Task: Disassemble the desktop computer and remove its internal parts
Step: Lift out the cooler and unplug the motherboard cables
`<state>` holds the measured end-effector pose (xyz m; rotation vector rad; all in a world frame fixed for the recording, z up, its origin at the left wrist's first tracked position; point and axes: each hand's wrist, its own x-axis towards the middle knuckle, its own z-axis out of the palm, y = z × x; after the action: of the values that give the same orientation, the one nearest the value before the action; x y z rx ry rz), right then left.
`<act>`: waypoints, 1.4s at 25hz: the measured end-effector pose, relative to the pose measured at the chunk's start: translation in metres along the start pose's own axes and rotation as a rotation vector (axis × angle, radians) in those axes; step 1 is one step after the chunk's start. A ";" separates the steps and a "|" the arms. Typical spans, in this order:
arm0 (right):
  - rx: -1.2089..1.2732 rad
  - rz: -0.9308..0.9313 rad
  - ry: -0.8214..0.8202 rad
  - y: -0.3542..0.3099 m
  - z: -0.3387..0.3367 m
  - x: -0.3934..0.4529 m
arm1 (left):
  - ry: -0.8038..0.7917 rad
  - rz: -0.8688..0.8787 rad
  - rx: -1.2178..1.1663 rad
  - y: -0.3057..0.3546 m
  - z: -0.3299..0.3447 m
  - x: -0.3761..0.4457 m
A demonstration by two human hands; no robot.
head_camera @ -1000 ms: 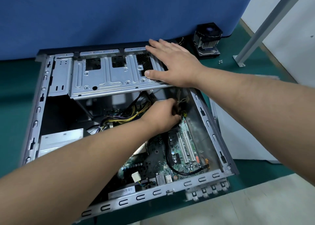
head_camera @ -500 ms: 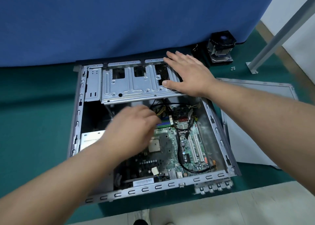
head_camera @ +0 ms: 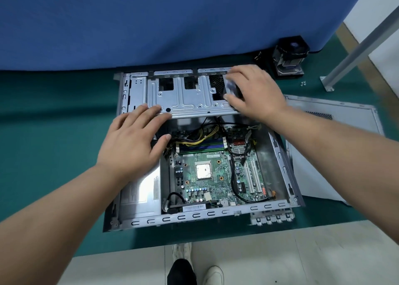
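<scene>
Head view: the open computer case (head_camera: 278,153) lies on the green mat (head_camera: 43,133), its far edge at the blue partition (head_camera: 151,21). I rest my left hand (head_camera: 131,146) flat, fingers straight, on the drive cage (head_camera: 185,99)'s near-left edge; my right hand (head_camera: 257,90) lies spread over its far-right corner. Motherboard (head_camera: 216,177) lies exposed below. Side panel (head_camera: 323,151) lies right, cooler fan (head_camera: 290,57) beyond.

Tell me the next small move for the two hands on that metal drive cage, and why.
Probably lift the drive cage up and out: the left hand lies on its near-left edge, the right hand on its right end, and cables still run beneath.
</scene>
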<state>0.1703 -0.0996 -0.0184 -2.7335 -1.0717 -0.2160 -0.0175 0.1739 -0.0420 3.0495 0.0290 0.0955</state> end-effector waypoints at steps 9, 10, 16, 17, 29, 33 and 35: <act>-0.136 0.013 -0.569 -0.074 0.046 -0.060 | 0.018 0.001 -0.005 -0.001 0.004 0.001; -0.150 0.017 -0.590 -0.072 0.049 -0.060 | 0.020 0.000 -0.009 -0.001 0.005 0.001; -0.060 0.176 -0.519 -0.075 0.064 -0.045 | 0.024 -0.005 -0.013 -0.002 0.004 0.001; -0.017 0.250 -0.500 -0.075 0.066 -0.037 | 0.024 -0.005 -0.017 -0.002 0.004 0.001; 0.333 0.487 -0.256 -0.066 0.113 -0.025 | 0.053 -0.006 -0.047 -0.001 0.005 0.001; 0.358 0.456 -0.244 -0.061 0.121 -0.026 | 0.066 -0.003 -0.052 -0.002 0.005 0.002; 0.348 0.457 -0.232 -0.059 0.123 -0.025 | 0.068 -0.003 -0.050 -0.004 0.006 0.001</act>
<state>0.1197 -0.0442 -0.1351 -2.6256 -0.4431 0.3312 -0.0157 0.1770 -0.0482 2.9956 0.0348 0.1973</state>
